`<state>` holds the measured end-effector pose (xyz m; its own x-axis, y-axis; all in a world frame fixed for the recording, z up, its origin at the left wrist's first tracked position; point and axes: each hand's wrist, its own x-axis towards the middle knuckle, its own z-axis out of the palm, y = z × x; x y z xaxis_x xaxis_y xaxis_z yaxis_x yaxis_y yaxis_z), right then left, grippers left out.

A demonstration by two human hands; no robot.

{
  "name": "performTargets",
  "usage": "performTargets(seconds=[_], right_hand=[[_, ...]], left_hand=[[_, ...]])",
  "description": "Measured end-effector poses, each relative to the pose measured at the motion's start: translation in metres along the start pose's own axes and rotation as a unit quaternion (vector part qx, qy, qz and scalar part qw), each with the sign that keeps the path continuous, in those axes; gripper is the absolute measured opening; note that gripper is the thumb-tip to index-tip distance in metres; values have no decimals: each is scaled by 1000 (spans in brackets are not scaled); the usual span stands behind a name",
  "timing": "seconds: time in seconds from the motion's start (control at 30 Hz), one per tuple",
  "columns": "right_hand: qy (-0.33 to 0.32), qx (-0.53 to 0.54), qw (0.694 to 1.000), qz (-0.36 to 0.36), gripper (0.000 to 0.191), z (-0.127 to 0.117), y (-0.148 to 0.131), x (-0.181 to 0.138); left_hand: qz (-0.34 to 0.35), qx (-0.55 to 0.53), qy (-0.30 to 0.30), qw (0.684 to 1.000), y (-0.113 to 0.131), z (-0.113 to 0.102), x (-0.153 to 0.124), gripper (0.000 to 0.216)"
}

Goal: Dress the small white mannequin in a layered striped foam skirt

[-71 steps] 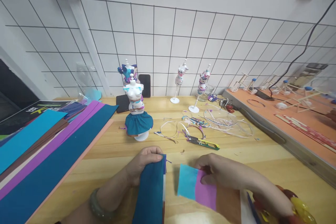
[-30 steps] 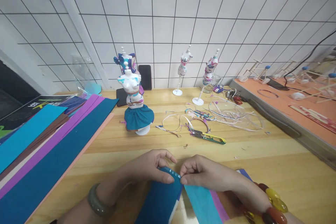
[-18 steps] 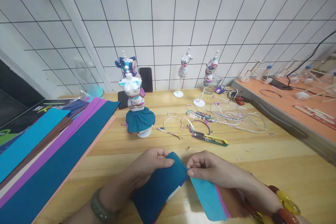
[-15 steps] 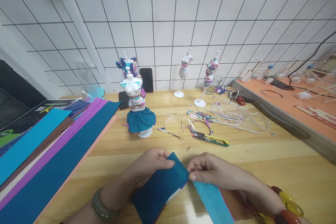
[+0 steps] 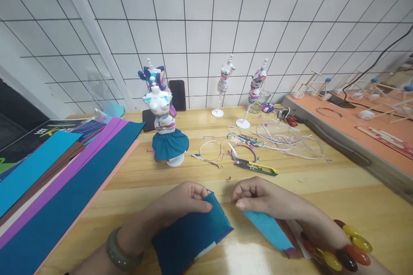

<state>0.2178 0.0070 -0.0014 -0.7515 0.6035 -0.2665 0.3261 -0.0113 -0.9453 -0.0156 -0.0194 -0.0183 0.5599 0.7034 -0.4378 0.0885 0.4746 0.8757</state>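
My left hand (image 5: 185, 202) pinches a dark teal piece of cloth (image 5: 193, 234) between thumb and fingers near its upper corner. White and purple edges peep out beneath that piece, so several layers lie together. To the right, the thumb and fingers of my right hand (image 5: 266, 200) are closed on a light blue strip of cloth (image 5: 270, 230). Brown and pale layers show below this strip, partly hidden by my wrist. A gap of bare table separates the two pieces. Beyond my hands stands a small white dress form (image 5: 158, 103) wearing a teal skirt (image 5: 170, 144).
Coloured cloth strips (image 5: 74, 184) lie along the left. Thread snips (image 5: 256, 166), a bangle-like ring (image 5: 245, 153) and loose ribbons (image 5: 280, 131) occupy the middle and right. Behind them stand two dress forms (image 5: 226, 75) and a phone (image 5: 177, 94). An orange board (image 5: 348, 116) holds wooden models.
My right hand has drawn away to the right from the teal cloth, carrying the light blue strip. The teal piece hangs from my left hand alone. The view has shifted slightly.
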Motion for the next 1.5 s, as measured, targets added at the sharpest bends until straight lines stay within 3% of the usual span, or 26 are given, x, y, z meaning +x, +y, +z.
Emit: performTargets(seconds=[0.37,0.67,1.03,1.5], right_hand=[[24,-8,999,-47,30,23,2,6],[62,-133,985,-95,25,33,-7,7],[91,-265,955,-100,29,41,-5,8],[70,-284,948,-130,36,42,-9,3]], left_hand=[[18,186,-27,982,-3,3,-1,30],[13,239,-45,970,-2,5,-3,32],[12,247,-55,967,-3,6,-3,33],[8,243,-74,967,-6,1,-1,24]])
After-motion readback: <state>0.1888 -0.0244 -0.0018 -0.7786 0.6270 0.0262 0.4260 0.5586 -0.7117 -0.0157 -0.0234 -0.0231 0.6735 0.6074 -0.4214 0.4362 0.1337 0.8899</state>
